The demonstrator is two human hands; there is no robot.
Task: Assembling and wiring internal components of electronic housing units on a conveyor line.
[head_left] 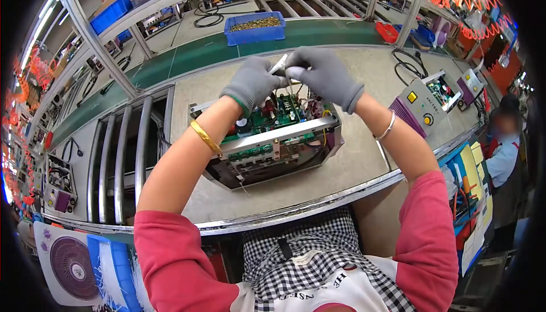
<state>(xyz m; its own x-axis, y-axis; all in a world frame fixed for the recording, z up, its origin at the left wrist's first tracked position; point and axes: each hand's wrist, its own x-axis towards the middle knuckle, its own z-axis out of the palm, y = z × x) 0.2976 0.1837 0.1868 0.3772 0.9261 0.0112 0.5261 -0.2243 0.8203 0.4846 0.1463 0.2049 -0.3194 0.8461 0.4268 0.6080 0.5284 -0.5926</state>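
Both hands wear grey gloves and meet above an open-topped machine chassis (278, 141) with a metal frame. Inside it are a green circuit board (276, 117), several components and loose wires. A short white piece (278, 64) sticks up from the pinched fingers of my left hand (255, 82). Close beside it, my right hand (325, 74) is closed, thumb against fingers; what it grips is mostly hidden. Thin wires run below the fingertips into the chassis. From the chassis's near side hangs a thin white strand (243, 186).
Beyond the bench edge, a blue bin (255, 28) of small brass-coloured parts stands by a green belt (199, 47). Metal rollers (121, 161) lie left. Purple-and-grey machines (418, 107) and a black cable (409, 64) are right. A fan (71, 266) stands lower left; another person (503, 153) sits right.
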